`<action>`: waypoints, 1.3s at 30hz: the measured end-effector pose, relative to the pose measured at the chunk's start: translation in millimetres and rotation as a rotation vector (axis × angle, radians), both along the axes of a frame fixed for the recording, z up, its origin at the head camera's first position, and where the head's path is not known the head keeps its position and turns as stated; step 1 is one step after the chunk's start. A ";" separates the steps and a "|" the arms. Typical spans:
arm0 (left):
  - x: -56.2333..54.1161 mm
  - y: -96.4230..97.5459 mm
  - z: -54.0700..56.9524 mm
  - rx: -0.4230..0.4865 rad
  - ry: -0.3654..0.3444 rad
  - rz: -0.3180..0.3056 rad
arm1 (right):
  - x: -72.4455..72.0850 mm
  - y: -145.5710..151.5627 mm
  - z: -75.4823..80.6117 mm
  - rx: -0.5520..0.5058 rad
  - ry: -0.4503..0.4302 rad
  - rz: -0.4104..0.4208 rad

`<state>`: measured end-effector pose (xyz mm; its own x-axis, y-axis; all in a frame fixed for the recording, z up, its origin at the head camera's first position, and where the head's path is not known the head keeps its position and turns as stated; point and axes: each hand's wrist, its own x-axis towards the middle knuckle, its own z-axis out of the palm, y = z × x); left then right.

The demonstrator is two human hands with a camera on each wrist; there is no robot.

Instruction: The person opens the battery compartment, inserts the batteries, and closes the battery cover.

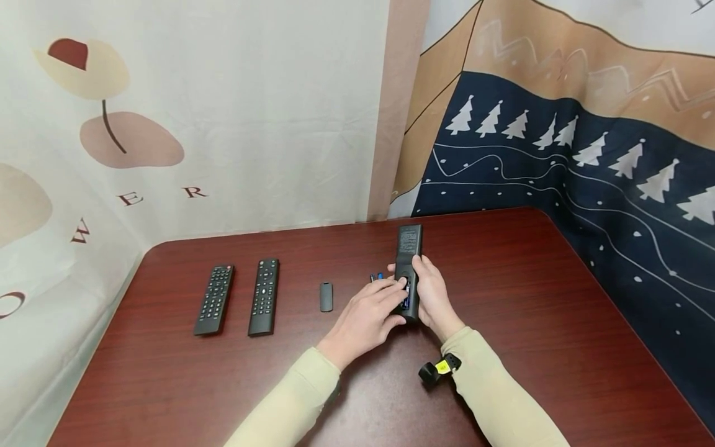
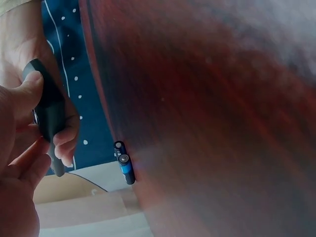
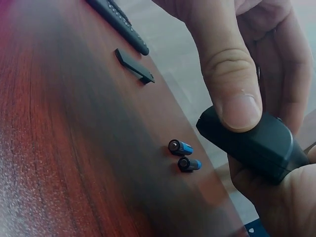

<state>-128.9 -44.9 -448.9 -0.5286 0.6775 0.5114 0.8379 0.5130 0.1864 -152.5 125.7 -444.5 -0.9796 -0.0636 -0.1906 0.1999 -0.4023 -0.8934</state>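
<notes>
A black remote control (image 1: 409,242) is held back side up above the table, its printed label facing up and its battery compartment uncovered. My right hand (image 1: 436,299) grips it along the right side. My left hand (image 1: 364,311) has its fingertips at the compartment, where a blue battery (image 1: 406,300) shows partly under them. In the right wrist view the left thumb (image 3: 239,111) presses on the remote's end. Two loose blue-and-black batteries, one nearer (image 3: 180,147) and one beside it (image 3: 190,164), lie on the table past the hands. The battery cover (image 1: 326,297) lies left of my left hand.
Two more black remotes, one at far left (image 1: 215,300) and another beside it (image 1: 264,298), lie button side up on the reddish-brown table (image 1: 536,347). A pale curtain (image 1: 268,124) and a dark blue patterned cloth (image 1: 503,161) hang behind the table's edges.
</notes>
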 end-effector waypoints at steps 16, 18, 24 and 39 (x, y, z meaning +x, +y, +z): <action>1.3 -1.0 0.8 -0.053 0.035 0.020 | -0.5 -1.6 1.1 -0.010 0.001 -0.027; 1.4 -0.3 0.9 -0.056 0.027 0.020 | -0.9 -1.1 0.4 -0.014 0.000 -0.027; 1.8 -3.6 1.4 -0.110 0.001 0.028 | -0.8 -0.6 -1.5 0.007 -0.018 -0.014; -2.8 -18.8 6.7 -0.135 -0.007 0.035 | -1.8 1.0 -1.7 0.074 -0.021 0.020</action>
